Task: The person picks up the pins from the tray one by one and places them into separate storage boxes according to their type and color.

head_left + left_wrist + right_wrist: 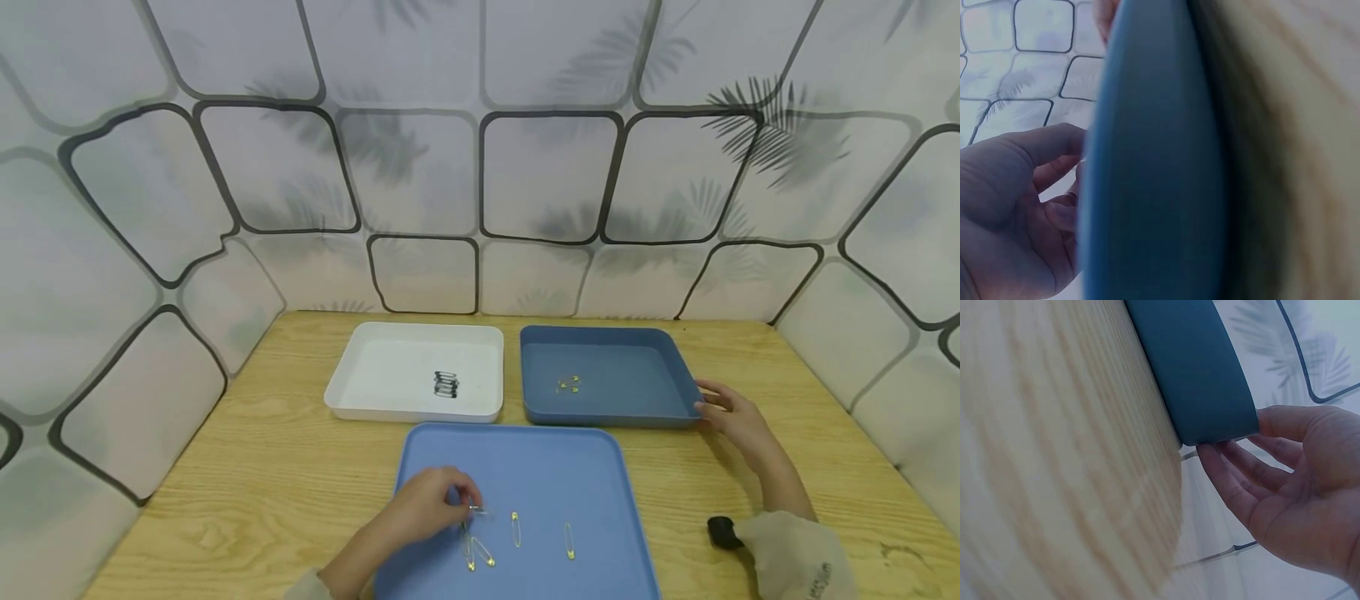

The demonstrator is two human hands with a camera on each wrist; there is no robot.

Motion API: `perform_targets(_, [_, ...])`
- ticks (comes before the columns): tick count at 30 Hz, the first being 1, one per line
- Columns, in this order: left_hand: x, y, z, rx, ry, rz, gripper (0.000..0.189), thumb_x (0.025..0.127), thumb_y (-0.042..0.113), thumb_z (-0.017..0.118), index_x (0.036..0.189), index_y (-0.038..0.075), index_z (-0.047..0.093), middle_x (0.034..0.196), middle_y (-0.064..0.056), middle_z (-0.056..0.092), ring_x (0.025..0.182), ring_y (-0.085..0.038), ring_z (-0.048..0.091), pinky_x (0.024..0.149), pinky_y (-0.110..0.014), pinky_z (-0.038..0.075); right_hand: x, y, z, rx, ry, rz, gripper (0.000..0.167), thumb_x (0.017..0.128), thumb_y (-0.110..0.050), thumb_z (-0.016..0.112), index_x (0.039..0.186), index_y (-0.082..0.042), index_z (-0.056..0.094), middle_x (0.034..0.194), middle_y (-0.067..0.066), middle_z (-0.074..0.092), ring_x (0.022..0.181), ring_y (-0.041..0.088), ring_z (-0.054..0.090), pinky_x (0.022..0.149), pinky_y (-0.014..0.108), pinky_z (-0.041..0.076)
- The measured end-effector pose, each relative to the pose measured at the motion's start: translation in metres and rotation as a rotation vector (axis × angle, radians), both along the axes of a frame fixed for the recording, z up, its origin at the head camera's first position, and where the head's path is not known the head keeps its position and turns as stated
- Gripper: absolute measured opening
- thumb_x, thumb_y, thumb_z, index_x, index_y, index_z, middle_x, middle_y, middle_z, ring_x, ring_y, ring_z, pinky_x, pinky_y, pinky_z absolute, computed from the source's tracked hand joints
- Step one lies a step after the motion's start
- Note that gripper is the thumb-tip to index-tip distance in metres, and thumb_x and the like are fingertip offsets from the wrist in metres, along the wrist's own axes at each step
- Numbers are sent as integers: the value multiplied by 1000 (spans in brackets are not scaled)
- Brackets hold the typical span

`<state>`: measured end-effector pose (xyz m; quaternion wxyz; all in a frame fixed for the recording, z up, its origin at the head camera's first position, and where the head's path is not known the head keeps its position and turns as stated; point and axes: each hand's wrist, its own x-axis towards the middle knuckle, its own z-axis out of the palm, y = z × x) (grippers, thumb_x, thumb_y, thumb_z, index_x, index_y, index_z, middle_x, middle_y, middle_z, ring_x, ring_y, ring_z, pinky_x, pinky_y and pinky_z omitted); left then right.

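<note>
My left hand pinches a small silver-looking safety pin above the left part of the light blue tray. Below its fingers several gold safety pins lie together; a single gold pin and another gold pin lie farther right. In the left wrist view, the tray's side hides the fingertips of the left hand. My right hand rests its fingertips at the right side of the dark blue tray. The right wrist view shows these fingers touching its outer wall.
Several black safety pins lie in the white tray at the back left. A few small gold pins lie inside the dark blue tray. The wooden table meets patterned fabric walls at its back and sides.
</note>
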<state>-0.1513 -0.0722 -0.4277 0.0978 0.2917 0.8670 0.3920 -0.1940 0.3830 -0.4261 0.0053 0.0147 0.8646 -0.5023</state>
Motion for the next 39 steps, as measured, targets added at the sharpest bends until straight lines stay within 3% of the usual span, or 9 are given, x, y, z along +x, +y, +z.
perform_targets(12, [-12, -1, 16, -5, 54, -20, 14, 74, -1, 65, 79, 12, 68, 73, 5, 59, 57, -3, 45, 50, -21, 41, 0, 3, -3, -18, 20, 11, 57, 97, -20, 49, 139, 9, 24, 131, 37, 32, 92, 0, 50, 77, 25, 48])
perform_targets(20, [-25, 4, 28, -24, 84, -19, 14, 77, -1, 64, 81, 12, 69, 73, 8, 58, 55, -4, 45, 49, -22, 41, 1, 3, -4, -14, 18, 16, 58, 97, -21, 47, 139, 10, 23, 131, 37, 32, 95, 6, 53, 78, 26, 48])
perform_targets(27, [-38, 10, 38, -25, 117, -23, 14, 79, 0, 63, 82, 12, 70, 74, 9, 56, 56, -8, 47, 50, -23, 42, 1, 1, -3, 14, 13, 11, 56, 98, -21, 47, 139, 10, 24, 131, 37, 33, 103, 24, 52, 79, 27, 48])
perform_targets(33, [-50, 19, 45, -4, 156, -29, 14, 80, 0, 63, 84, 12, 69, 76, 8, 57, 58, -9, 47, 51, -23, 42, 0, 1, -2, 28, 5, 9, 56, 98, -21, 47, 139, 9, 24, 131, 37, 33, 107, 31, 50, 80, 29, 47])
perform_targets(39, [-61, 31, 60, -42, 187, 14, 13, 80, 3, 64, 84, 15, 69, 77, 8, 58, 56, -7, 46, 52, -23, 40, 1, 1, -2, 33, 9, 6, 56, 98, -22, 46, 139, 9, 24, 131, 36, 33, 105, 23, 52, 79, 24, 47])
